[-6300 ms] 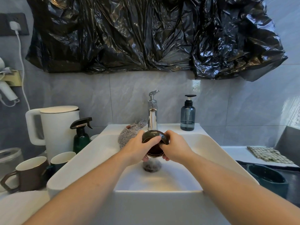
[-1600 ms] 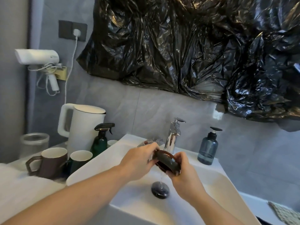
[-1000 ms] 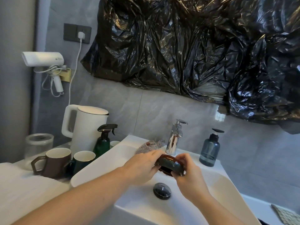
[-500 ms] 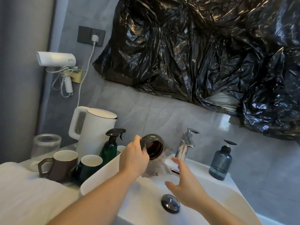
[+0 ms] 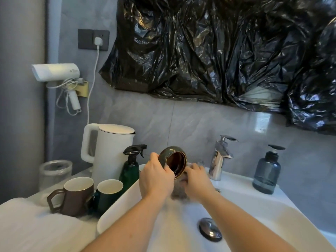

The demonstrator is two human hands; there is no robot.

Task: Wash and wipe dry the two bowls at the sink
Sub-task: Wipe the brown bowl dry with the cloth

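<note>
Head view: left hand [image 5: 156,176] grips the bowl [image 5: 173,161] by its rim, tipped on its side, mouth facing right toward the right hand [image 5: 197,180], which clutches the cloth [image 5: 179,192] just below the opening, above the sink [image 5: 254,211]

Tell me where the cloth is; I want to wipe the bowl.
In the head view, the cloth lies at the sink's back left, under the right hand, just below the bowl.
</note>
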